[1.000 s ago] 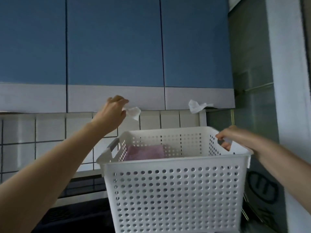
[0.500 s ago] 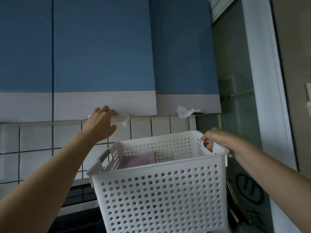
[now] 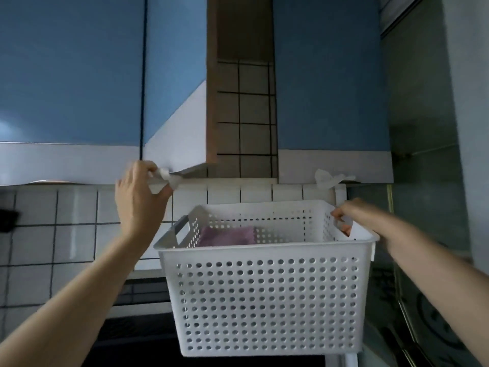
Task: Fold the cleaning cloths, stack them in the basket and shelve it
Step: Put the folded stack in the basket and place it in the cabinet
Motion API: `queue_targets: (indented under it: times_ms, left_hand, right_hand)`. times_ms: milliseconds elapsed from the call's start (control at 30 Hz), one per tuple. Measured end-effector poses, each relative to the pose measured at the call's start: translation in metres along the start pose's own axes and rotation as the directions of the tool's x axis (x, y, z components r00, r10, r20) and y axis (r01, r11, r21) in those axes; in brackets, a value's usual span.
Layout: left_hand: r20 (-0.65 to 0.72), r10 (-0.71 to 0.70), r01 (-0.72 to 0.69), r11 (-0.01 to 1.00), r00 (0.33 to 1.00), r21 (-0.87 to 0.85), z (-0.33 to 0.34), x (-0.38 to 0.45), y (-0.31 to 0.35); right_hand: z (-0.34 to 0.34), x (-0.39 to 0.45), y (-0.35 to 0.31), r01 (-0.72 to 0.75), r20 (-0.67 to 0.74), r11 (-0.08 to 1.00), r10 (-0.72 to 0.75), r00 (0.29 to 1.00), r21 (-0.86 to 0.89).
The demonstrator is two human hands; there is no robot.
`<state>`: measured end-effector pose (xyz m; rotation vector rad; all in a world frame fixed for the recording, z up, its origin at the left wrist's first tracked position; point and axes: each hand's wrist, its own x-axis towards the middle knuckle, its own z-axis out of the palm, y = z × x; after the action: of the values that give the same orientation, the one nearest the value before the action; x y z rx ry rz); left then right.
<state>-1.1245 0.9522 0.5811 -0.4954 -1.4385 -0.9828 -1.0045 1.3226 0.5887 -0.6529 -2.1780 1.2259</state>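
A white perforated basket [image 3: 267, 300] hangs in the air at lower centre, with a folded pink cloth [image 3: 227, 236] lying inside it. My right hand [image 3: 352, 215] grips the basket's right handle and carries it. My left hand [image 3: 140, 197] is raised to the bottom edge of a blue upper cabinet door [image 3: 177, 102] and pinches a white paper tab [image 3: 164, 178] fixed there. That door stands swung partly open, showing the cabinet interior [image 3: 246, 107] with tiled back wall and wooden sides.
Closed blue cabinet doors flank the open one on the left [image 3: 68, 70] and right [image 3: 328, 75]. A second white paper tab [image 3: 328, 177] hangs under the right door. White wall tiles [image 3: 66, 221] run below. A dark hob lies beneath the basket. A glass panel [image 3: 423, 181] stands at right.
My left hand has pulled the middle cabinet door open by its paper tab; it was shut in both earlier frames. The basket stays held up in my right hand.
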Motion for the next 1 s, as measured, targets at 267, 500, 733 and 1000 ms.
queue_targets:
  times_ms: [267,500,733,1000]
  left_hand:
    - [-0.184,-0.319,0.285,0.939,0.930,-0.190,-0.032,-0.017,-0.022]
    - [-0.087,-0.282,0.266,0.951,0.955,-0.160,-0.066,-0.011,-0.035]
    - [0.215,-0.495,0.540,0.766,0.842,-0.350,-0.091,-0.020,-0.021]
    - [0.235,-0.504,0.552,0.694,0.831,-0.461,-0.105,-0.089,0.050]
  right_hand:
    - [0.018,-0.002,-0.023,0.067,0.085,0.990,-0.077,0.993,0.121]
    - [0.036,-0.003,-0.034,0.069,0.137,0.981,-0.095,0.986,0.180]
    - [0.031,-0.015,-0.051,0.116,0.160,0.975,-0.148,0.976,0.191]
    - [-0.002,-0.018,-0.072,0.159,0.091,0.964,-0.182,0.979,0.211]
